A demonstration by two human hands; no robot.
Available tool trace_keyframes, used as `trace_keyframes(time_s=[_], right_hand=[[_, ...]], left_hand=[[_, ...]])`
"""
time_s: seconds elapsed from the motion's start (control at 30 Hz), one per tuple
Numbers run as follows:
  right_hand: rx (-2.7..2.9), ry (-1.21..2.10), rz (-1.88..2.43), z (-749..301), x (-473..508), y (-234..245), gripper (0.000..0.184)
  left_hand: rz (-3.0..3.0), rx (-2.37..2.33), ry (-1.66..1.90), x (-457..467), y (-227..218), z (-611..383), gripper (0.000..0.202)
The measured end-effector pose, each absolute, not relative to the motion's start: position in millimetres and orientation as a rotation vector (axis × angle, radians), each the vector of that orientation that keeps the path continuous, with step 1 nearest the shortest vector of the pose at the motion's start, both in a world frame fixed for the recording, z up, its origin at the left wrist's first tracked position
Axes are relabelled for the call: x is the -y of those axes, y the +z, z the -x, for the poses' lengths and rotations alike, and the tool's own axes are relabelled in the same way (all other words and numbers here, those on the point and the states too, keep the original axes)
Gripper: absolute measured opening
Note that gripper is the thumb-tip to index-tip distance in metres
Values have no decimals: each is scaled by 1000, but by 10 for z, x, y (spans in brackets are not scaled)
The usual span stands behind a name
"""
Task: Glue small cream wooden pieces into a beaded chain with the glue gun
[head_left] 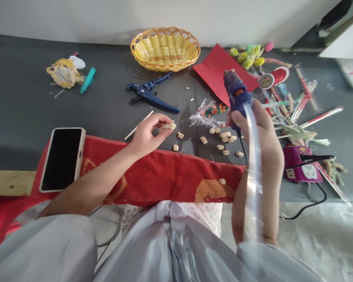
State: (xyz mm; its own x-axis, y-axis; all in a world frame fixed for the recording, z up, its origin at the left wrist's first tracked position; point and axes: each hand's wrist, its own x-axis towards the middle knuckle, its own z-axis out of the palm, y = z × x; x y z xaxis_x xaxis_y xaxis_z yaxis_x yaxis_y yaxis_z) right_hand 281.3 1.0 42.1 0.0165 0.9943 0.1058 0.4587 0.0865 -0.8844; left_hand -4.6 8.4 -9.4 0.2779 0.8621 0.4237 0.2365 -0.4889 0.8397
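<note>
My left hand (pixel 148 133) pinches a small cluster of glued wooden pieces (pixel 167 126) just above the dark table. My right hand (pixel 254 125) is wrapped round a blue glue gun (pixel 234 89), its nozzle pointing away from me; a clear glue stick (pixel 253 164) juts out of its back toward me. Several short wooden pieces (pixel 225 137) lie scattered on the table between the two hands, and one more wooden piece (pixel 222 181) rests on the red towel (pixel 164 176).
A phone (pixel 63 157) lies on the towel at left. Blue pliers (pixel 151 94), a yellow wicker basket (pixel 165 47) and red paper (pixel 216 70) sit farther back. Sticks, tape and a purple socket strip (pixel 301 166) crowd the right. A yellow bundle (pixel 64 72) and teal marker (pixel 87 80) lie far left.
</note>
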Motion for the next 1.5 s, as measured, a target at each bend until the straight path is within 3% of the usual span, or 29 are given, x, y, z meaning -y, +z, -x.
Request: trace_keyframes(time_s=[0.2, 0.43, 0.6, 0.83, 1.17, 1.5], right_hand=[[1234, 1209, 1323, -2740, -22, 472, 17], [1286, 1062, 1457, -2767, -6, 505, 12], [1232, 1136, 1446, -2703, -12, 511, 10], [1191, 1396, 1234, -2666, 37, 559, 20], [1447, 1583, 1262, -2588, 61, 598, 44], [1587, 1637, 1207, -2649, 73, 541, 43]], left_hand=[[-1828, -993, 1215, -84, -89, 44, 20], [-1856, -1044, 1188, -77, -89, 44, 18], [-1875, -1050, 1189, -87, -100, 47, 20], [-1867, -1018, 1228, -77, -88, 43, 23], [-1784, -1000, 1320, -58, -52, 34, 26], [-1758, -979, 1336, -47, -32, 19, 23]])
